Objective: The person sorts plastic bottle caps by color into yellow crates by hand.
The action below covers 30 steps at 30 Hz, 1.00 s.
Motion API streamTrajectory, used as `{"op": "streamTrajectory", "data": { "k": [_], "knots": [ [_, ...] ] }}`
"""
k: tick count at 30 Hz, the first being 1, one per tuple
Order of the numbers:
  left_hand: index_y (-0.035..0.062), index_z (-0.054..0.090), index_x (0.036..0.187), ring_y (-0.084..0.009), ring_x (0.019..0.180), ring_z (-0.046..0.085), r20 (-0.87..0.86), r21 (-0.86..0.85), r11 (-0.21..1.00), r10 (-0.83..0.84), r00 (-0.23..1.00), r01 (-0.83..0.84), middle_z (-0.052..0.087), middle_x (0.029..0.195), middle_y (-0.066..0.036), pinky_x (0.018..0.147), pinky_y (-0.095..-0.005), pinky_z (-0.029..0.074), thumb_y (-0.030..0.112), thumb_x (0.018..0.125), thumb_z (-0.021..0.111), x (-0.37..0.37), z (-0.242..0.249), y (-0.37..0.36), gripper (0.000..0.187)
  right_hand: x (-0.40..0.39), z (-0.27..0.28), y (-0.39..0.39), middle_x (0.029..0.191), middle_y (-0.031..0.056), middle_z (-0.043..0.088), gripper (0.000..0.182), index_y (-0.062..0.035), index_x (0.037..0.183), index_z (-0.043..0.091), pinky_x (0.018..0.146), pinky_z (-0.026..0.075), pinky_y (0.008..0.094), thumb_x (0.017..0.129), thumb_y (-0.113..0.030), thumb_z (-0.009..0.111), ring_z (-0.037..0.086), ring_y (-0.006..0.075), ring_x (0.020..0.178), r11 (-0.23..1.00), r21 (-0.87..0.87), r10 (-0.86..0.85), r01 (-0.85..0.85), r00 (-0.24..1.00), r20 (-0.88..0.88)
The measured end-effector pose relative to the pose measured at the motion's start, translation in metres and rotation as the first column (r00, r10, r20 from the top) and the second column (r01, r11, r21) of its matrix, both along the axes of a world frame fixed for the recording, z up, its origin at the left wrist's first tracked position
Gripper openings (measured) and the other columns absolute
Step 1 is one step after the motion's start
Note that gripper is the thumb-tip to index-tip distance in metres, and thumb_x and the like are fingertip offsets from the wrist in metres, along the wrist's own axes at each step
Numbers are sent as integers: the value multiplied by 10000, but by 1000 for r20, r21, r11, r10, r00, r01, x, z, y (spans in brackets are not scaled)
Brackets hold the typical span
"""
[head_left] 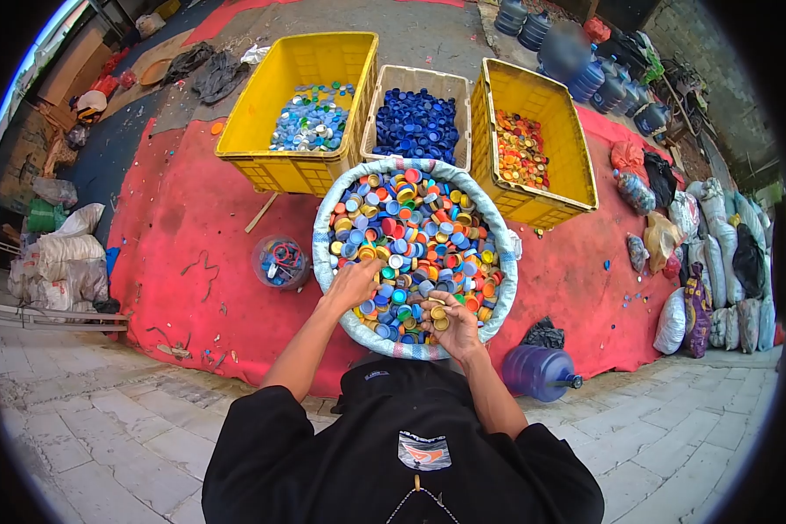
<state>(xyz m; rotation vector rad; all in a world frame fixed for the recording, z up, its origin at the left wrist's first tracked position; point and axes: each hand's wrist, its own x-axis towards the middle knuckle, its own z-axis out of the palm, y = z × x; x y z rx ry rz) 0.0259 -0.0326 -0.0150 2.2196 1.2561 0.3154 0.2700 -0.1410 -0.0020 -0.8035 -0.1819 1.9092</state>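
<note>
A round basket (327,306) with a pale cloth-wrapped rim stands right in front of me, heaped with mixed-colour plastic bottle caps (402,218). My left hand (355,284) reaches over its left side, fingers bent down at the caps; whatever they grip is hidden. Over the near right part of the heap, my right hand (456,325) is turned palm up and closed around several yellow bottle caps (439,318). Beyond the basket, a white crate (377,96) contains dark blue caps. Light blue and clear caps lie in the left yellow crate (244,131), orange and red ones in the right yellow crate (576,157).
Left of the basket is a clear tub (262,269) of odds and ends on the red mat (183,201). A purple water jug (533,371) lies at the near right. Filled sacks (716,253) line the right side; several blue jugs (589,79) stand at the back.
</note>
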Motion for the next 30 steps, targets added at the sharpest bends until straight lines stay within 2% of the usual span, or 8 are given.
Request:
{"op": "streamTrajectory", "data": {
  "k": [7,10,11,13,15,18,23,30],
  "knots": [
    [49,536,1208,-385,853,640,164,83,992,78,983,-93,566,1148,-184,734,-455,514,176,788,736,-6,-3,-4,482,-6,0,4,1040,135,627,452,-36,1195,516,764,500,371,776,-200,560,610,228,876,1000,-18,3,-3,1000,-10],
    [29,538,1235,-265,825,641,446,-193,954,293,846,-229,572,1132,-135,692,-373,521,206,828,728,-8,2,-3,482,-6,-3,6,1056,113,617,438,-45,1210,500,798,496,367,799,-190,552,606,211,892,999,13,31,-30,998,-49],
    [15,545,1247,-132,778,575,590,-529,834,492,640,-155,578,1101,-85,608,-273,487,225,874,698,-9,7,-7,455,-6,-3,6,1052,110,617,428,-48,1206,502,794,495,365,805,-191,553,605,210,889,1000,8,27,-27,999,-43],
    [3,539,1249,-97,739,531,673,-735,663,691,264,140,582,1068,-71,570,-229,449,218,903,663,-21,15,-9,426,-8,-3,8,1045,105,617,408,-54,1197,505,787,494,361,818,-193,557,604,207,885,1000,-2,25,-25,999,-32],
    [-10,527,1246,-100,715,503,590,-712,568,803,-87,412,583,974,-57,522,-207,405,267,967,552,-23,32,-14,394,-10,-2,10,1036,101,618,378,-60,1179,516,777,492,358,827,-192,562,602,206,877,1000,-9,23,-23,1000,2],
    [-11,522,1239,-130,766,523,409,-644,502,863,-295,577,570,935,-59,530,-221,425,336,995,473,-22,31,-27,427,-15,-1,16,989,93,626,359,-62,1143,537,756,488,357,819,-205,597,604,210,858,999,-30,20,-19,999,40],
    [-18,511,1236,-225,961,639,340,-630,460,888,-310,626,621,1111,-137,757,-315,566,389,1015,399,-20,-3,-45,476,-23,-7,25,1039,116,629,336,-60,1123,545,817,491,377,814,-179,598,614,237,921,998,-33,45,-45,999,-2],
    [-32,496,1240,-246,936,644,276,-801,344,938,-208,490,618,1157,-162,825,-357,549,330,1016,408,-13,14,-58,435,-42,5,37,1256,208,549,492,-11,1158,529,987,467,470,666,-19,510,559,327,1145,997,-75,-27,20,995,-93]
  ]
}}
